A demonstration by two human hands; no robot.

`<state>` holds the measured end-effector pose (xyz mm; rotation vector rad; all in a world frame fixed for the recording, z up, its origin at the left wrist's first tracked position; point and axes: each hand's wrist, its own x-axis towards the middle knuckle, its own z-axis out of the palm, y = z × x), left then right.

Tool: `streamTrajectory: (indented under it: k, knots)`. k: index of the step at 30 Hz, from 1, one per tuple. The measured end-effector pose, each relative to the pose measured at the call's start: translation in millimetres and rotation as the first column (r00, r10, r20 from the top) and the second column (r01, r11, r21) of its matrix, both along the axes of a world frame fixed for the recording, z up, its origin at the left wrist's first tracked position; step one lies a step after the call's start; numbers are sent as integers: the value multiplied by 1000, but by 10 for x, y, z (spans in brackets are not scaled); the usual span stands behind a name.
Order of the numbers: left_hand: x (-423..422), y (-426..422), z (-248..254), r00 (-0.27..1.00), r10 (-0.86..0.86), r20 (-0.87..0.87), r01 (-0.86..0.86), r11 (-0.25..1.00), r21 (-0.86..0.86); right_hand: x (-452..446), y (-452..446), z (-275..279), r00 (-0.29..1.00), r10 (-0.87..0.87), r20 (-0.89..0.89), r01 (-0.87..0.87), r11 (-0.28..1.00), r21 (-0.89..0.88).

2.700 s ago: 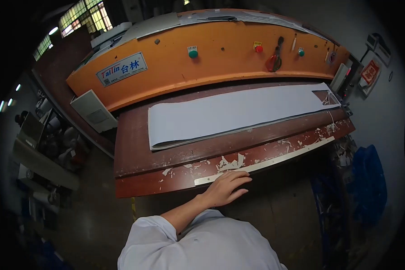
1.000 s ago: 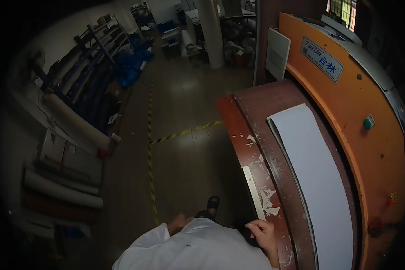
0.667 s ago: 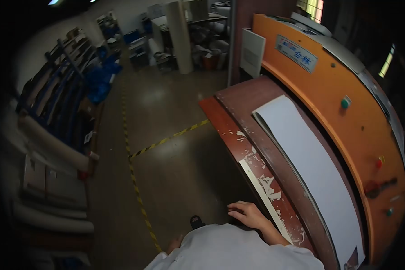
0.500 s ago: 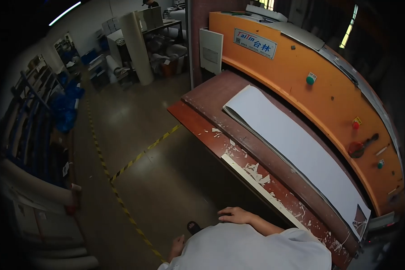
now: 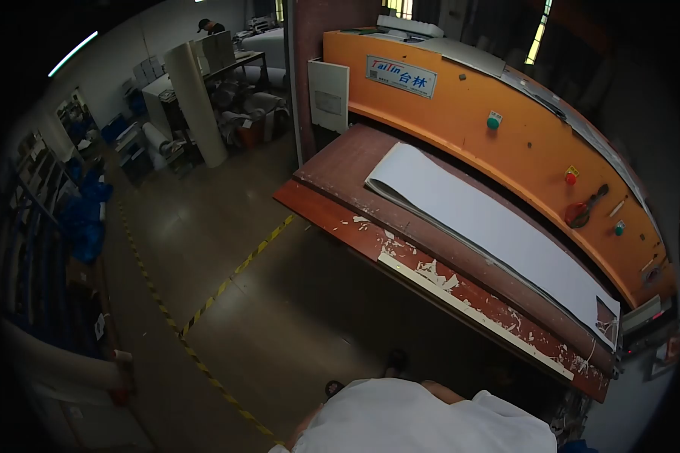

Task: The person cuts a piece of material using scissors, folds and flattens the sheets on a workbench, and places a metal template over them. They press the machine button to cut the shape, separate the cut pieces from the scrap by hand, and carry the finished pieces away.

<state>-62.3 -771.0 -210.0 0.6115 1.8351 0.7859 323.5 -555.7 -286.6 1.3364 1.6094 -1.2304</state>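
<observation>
Neither of my hands shows. A strip of my right forearm point(image 5: 442, 392) appears at the edge of the white shirt point(image 5: 408, 423), and a sliver of my left arm point(image 5: 304, 429) shows on its other side. Ahead, a long white sheet point(image 5: 476, 223), folded over at its far left end, lies on the brown bed point(image 5: 340, 170) of an orange machine point(image 5: 461, 98). White scraps point(image 5: 438, 275) litter the reddish-brown front ledge point(image 5: 329, 223), along which runs a pale strip point(image 5: 468, 313).
The machine's front carries green point(image 5: 493, 121) and red point(image 5: 570, 178) buttons. Yellow-black tape point(image 5: 242, 264) marks the floor. Shelving point(image 5: 38, 234) with blue bags point(image 5: 83, 226) stands at left. A tall roll point(image 5: 195, 106) and another person point(image 5: 213, 27) are at the back.
Both hands have dropped out of sight behind the shirt. The view has shifted, so the machine sits further left. The folded sheet stays on the bed.
</observation>
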Motion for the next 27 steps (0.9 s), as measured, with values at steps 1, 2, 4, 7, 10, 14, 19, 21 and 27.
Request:
streamTrajectory:
  k: [1,2,4,7,10,14,19,21,27]
  knots:
    - [-54,99,10,1000,-29,2,29,1000,5,-140,-4,43,1000,-19,-11,20,999,33]
    - [-106,167,8,997,-71,-5,71,997,6,-256,-4,252,997,-71,8,71,997,41]
    - [-200,342,-16,985,-174,-18,174,985,7,-369,-20,398,998,-61,15,59,991,118]
    - [-281,640,-72,937,-348,-36,349,937,6,-331,-137,560,992,-123,-22,125,977,171]
    - [-270,973,-115,848,-527,-62,528,849,1,-154,-581,1123,805,-575,-146,593,778,209]
    - [-267,1257,-193,659,-745,-105,747,664,-28,150,-1826,625,341,-930,-139,940,342,17]
    - [-67,1484,-388,317,-939,-136,942,329,-71,-458,-3664,433,-381,-915,-136,865,-300,-403]
    - [14,1539,-473,150,-977,-150,982,165,-95,-1153,-4349,-82,-776,-621,-111,509,-513,-691]
    - [569,1439,-469,-218,-961,-169,970,-195,-144,-2498,-5556,-506,-932,-248,-264,345,-830,-438]
